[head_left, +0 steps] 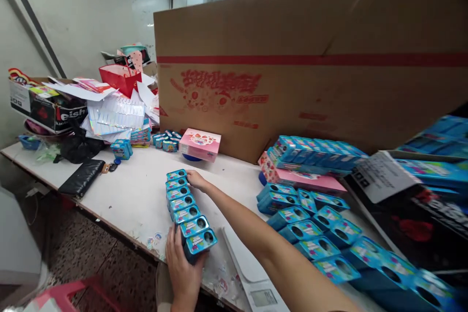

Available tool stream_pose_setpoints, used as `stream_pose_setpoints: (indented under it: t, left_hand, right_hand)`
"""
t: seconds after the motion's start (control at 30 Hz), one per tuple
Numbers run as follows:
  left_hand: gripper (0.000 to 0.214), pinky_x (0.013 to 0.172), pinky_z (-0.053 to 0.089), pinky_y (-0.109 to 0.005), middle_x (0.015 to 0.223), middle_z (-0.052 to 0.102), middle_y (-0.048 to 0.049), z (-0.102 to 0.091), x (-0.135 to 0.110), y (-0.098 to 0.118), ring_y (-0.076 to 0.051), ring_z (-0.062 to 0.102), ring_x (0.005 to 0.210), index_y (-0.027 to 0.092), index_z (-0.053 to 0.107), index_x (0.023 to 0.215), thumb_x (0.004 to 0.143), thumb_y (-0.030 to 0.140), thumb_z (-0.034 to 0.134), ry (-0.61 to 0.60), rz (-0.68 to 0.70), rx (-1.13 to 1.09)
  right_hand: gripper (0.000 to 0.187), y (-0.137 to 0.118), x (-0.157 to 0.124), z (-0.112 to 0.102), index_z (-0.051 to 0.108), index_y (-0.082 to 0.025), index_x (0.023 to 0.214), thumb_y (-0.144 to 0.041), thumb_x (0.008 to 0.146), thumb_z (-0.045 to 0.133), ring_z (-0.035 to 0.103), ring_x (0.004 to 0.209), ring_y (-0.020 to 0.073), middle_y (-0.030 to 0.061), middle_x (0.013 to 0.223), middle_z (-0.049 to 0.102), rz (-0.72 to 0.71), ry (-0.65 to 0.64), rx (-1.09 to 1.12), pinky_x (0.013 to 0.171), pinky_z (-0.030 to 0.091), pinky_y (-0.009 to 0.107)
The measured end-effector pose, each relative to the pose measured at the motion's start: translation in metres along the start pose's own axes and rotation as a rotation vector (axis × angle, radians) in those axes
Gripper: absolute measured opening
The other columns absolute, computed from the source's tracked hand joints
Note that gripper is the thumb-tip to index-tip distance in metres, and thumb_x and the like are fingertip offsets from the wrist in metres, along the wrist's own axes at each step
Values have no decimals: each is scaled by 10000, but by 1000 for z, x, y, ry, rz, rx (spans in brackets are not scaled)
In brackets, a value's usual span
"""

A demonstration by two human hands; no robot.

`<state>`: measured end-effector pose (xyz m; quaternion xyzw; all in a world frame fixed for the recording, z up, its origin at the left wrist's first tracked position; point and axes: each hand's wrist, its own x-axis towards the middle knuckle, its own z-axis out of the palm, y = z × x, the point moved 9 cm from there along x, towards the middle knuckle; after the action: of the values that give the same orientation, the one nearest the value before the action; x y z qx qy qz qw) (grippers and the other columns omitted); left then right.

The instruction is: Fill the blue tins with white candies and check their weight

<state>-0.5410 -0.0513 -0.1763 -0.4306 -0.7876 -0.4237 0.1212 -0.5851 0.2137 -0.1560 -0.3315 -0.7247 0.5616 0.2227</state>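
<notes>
A row of several small blue boxes [187, 213] lies on the white table [135, 195], pressed together end to end. My left hand [182, 268] cups the near end of the row, fingers wrapped round the last box. My right hand [196, 179] reaches across and presses against the far end box, fingers closed on it. The row is squeezed between both hands.
Many more blue boxes [318, 234] lie loose at the right, some on a pink box [303, 178]. A big cardboard box [310, 58] stands behind. A scale [252, 282] sits near the table edge. A black wallet [81, 178], a pink box [200, 144] and piled papers [113, 112] are at the left.
</notes>
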Motion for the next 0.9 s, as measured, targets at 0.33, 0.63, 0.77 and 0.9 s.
stream_pose_setpoints:
  t: [0.33, 0.63, 0.77, 0.9]
  left_hand:
    - [677, 980, 435, -439, 1258, 568, -128, -18, 31, -56, -263, 524, 1181, 204, 395, 1342, 761, 448, 642, -76, 8, -68]
    - [706, 938, 471, -405, 1206, 606, -129, -35, 76, -149, -255, 584, 1098, 187, 415, 1343, 752, 509, 627, -116, -101, -105]
    - [714, 988, 436, -399, 1230, 589, -139, -62, 108, -192, -260, 560, 1137, 177, 434, 1337, 745, 530, 618, -34, -162, -88]
    - [919, 1050, 376, -416, 1384, 439, -186, -77, 131, -195, -278, 449, 1267, 161, 170, 1458, 739, 491, 636, 40, -178, -59]
  right_hand:
    - [265, 39, 25, 43, 680, -187, 905, -261, 715, 511, 625, 781, 182, 13, 801, 699, 65, 136, 250, 745, 487, 293]
    - [344, 29, 68, 86, 644, -210, 1072, -238, 773, 478, 621, 914, 182, 33, 979, 706, 148, 307, 40, 817, 463, 277]
    - [413, 23, 85, 101, 588, -234, 1175, -214, 788, 444, 601, 980, 192, 52, 1063, 683, 194, 386, 6, 846, 452, 288]
    - [479, 15, 97, 119, 516, -222, 1266, -172, 818, 352, 568, 1078, 210, 88, 1170, 632, 238, 442, -19, 899, 431, 311]
